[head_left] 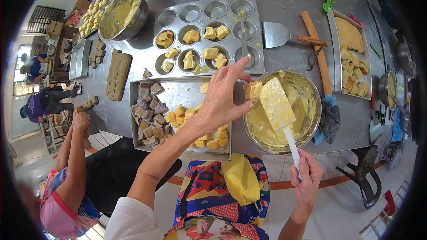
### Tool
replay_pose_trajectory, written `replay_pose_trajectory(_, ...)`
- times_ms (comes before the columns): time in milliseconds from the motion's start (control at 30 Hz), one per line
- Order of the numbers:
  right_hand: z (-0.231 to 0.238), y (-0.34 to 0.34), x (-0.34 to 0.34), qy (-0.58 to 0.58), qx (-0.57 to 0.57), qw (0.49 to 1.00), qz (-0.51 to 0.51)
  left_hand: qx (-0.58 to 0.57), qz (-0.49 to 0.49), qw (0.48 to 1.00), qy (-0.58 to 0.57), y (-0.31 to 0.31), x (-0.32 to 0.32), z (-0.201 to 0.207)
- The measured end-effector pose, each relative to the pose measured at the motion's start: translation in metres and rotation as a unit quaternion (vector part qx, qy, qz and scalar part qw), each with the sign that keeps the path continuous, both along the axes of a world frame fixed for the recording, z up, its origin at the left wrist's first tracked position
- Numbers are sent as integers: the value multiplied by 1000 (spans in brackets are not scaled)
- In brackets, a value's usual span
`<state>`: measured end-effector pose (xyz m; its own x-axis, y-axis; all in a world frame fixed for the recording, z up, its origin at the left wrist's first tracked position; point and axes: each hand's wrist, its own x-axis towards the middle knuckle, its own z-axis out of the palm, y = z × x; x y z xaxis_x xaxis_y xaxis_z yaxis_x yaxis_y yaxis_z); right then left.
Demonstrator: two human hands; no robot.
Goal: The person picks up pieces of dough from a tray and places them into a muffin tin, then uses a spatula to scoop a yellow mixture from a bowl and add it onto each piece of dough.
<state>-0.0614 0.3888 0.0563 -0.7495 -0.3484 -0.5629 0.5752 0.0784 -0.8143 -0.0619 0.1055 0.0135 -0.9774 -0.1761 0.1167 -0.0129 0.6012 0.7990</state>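
Observation:
My left hand (227, 95) pinches a cake cube (253, 90) between thumb and fingertips, above the left rim of a metal bowl (316, 120) smeared with pale yellow cream. In my right hand (306, 175) is the white handle of a spatula (276, 103), its blade coated with cream and close beside the cube. Under my left forearm lies a metal tray (178, 154) with yellow cake cubes (180, 112) and greyish-brown cubes (149, 113). Beyond it stands a muffin tin (173, 6); several of its cups hold cream-coated pieces (191, 36), and a cream-smeared metal utensil (244, 35) lies across its right side.
A second cream bowl (141, 20) stands at the far left, near brown dough logs (118, 74). To the right are a wide scraper (275, 34), wooden sticks (321, 60), a grey cloth (330, 118) and a cake tray (332, 40). Another person's hands (81, 122) work at the left.

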Motion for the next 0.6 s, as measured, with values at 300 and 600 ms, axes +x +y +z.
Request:
replay_pose_trajectory(300,0,-1,-5,-52,7,999,6,-69,-49,994,68,-4,-1,6)
replay_pose_trajectory(600,0,23,-6,248,125,960,26,-101,-71,989,79,-9,8,23)
